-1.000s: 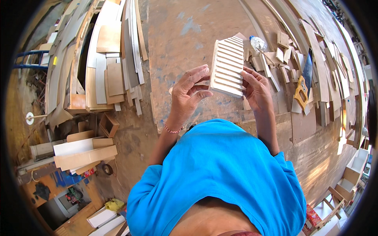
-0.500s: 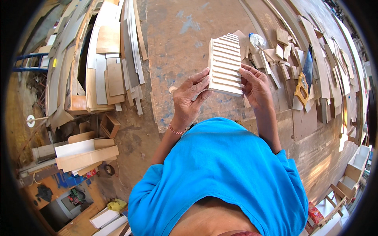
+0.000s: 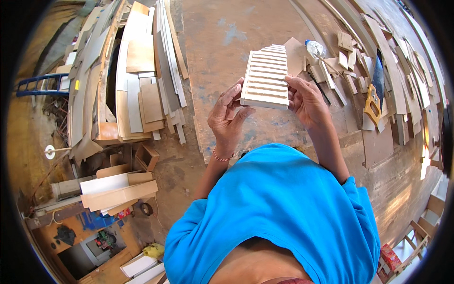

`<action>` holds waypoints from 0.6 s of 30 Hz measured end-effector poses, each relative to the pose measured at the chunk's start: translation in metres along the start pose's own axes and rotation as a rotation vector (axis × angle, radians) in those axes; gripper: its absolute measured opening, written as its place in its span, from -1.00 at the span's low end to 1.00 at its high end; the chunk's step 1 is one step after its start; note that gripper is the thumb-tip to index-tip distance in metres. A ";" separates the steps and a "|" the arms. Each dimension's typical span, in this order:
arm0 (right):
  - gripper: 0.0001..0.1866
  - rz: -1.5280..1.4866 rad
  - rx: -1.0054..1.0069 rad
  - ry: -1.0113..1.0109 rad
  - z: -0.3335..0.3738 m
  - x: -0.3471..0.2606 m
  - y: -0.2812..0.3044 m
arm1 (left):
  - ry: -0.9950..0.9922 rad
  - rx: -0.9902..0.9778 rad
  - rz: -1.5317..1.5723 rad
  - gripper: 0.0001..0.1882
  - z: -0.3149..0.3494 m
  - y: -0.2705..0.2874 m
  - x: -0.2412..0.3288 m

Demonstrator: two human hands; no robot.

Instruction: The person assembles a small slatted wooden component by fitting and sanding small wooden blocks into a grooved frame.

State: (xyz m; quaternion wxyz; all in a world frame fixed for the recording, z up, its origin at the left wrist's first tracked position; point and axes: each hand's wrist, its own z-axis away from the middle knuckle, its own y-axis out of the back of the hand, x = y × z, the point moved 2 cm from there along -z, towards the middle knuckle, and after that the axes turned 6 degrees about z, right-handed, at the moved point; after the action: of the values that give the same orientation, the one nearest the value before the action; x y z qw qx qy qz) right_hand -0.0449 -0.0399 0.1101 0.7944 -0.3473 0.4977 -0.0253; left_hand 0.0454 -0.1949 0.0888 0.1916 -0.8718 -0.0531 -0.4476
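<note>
Wood block [image 3: 266, 78] between both hands [image 3: 228, 112] [image 3: 308, 102]

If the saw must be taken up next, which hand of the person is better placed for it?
Probably the right hand: it is nearer the saw, though it grips the slatted wooden piece. The left hand is at the piece's opposite side, farther away.
</note>
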 end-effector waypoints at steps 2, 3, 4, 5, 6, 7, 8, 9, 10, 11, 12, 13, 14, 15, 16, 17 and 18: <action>-0.70 -0.029 -0.004 -0.016 0.000 0.002 -0.002 | 0.003 0.002 -0.077 -0.42 -0.002 0.002 0.000; -0.71 -0.096 -0.021 -0.037 -0.003 0.009 -0.001 | 0.015 0.003 -0.154 -0.39 -0.003 0.004 0.000; -0.73 -0.149 -0.042 -0.056 -0.006 0.014 0.000 | -0.005 0.013 -0.150 -0.39 -0.005 0.003 -0.003; -0.73 -0.215 -0.117 -0.085 -0.007 0.017 -0.002 | -0.057 0.002 -0.152 -0.30 -0.007 0.001 -0.005; -0.73 -0.199 -0.133 -0.081 -0.006 0.017 -0.004 | -0.108 -0.008 -0.155 -0.20 -0.009 -0.002 -0.007; -0.73 -0.245 -0.109 -0.113 -0.004 0.018 -0.009 | -0.130 0.006 -0.152 -0.20 -0.013 -0.005 -0.008; -0.72 -0.291 -0.085 -0.146 -0.002 0.019 -0.014 | -0.157 0.001 -0.168 -0.12 -0.016 -0.008 -0.008; -0.70 -0.310 -0.061 -0.157 -0.002 0.018 -0.018 | -0.184 -0.003 -0.185 -0.04 -0.019 -0.011 -0.008; -0.70 -0.293 -0.075 -0.154 -0.001 0.016 -0.019 | -0.202 0.010 -0.182 -0.04 -0.021 -0.014 -0.007; -0.71 -0.346 -0.102 -0.170 -0.001 0.016 -0.020 | -0.170 0.009 -0.181 0.00 -0.023 -0.017 -0.005; -0.71 -0.400 -0.130 -0.188 -0.002 0.017 -0.020 | -0.137 0.009 -0.180 0.04 -0.026 -0.019 -0.004; -0.71 -0.441 -0.164 -0.220 -0.004 0.020 -0.016 | -0.135 0.021 -0.156 0.05 -0.027 -0.021 -0.006; -0.71 -0.423 -0.176 -0.220 -0.005 0.020 -0.014 | -0.152 0.034 -0.153 0.05 -0.028 -0.022 -0.007; -0.70 -0.439 -0.145 -0.217 -0.005 0.019 -0.014 | -0.150 0.033 -0.170 0.05 -0.029 -0.023 -0.008; -0.70 -0.457 -0.112 -0.218 -0.004 0.020 -0.014 | -0.142 0.033 -0.189 0.06 -0.028 -0.022 -0.010; -0.70 -0.451 -0.090 -0.204 -0.002 0.019 -0.017 | -0.152 0.046 -0.187 0.06 -0.028 -0.020 -0.011; -0.70 -0.437 -0.097 -0.207 -0.002 0.019 -0.019 | -0.152 0.037 -0.264 0.05 -0.028 -0.017 -0.013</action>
State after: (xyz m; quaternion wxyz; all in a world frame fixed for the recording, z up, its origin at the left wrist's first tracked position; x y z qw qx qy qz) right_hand -0.0316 -0.0628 0.1059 0.7990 -0.4854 0.3274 -0.1370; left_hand 0.0121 -0.1887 0.0982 0.1425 -0.8849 -0.1900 -0.4006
